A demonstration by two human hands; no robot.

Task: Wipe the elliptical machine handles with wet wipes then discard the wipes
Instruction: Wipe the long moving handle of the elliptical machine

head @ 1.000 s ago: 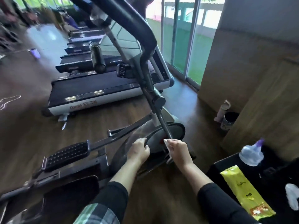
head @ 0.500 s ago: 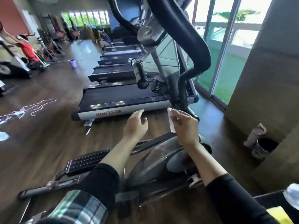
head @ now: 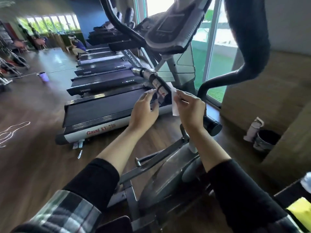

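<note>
Overhead, the elliptical (head: 168, 175) fills the middle of the view: console (head: 170, 29) at top centre, a thick black moving handle (head: 247, 47) curving down at top right, flywheel housing low between the forearms. Beyond it a row of treadmills (head: 104, 105) runs back along the wood floor (head: 33, 148) toward the far windows; the nearest deck lies just behind the hands. At right, near the wall, a dark bin (head: 265, 140) stands on the floor with a pale bottle (head: 254, 130) touching its left side. A yellow pack (head: 301, 211) shows at the lower right corner, partly cut off. A short chrome fixed handle (head: 151, 78) with a black cord along it juts toward the camera, ending between the two hands. Left hand (head: 144, 111): raised, fingers relaxed and loosely extended, tips just beside the handle end, holding nothing. Right hand (head: 190, 108): fingers and thumb pinch a white wipe (head: 174, 101), which hangs vertically just right of the handle end; contact between wipe and handle cannot be told.
</note>
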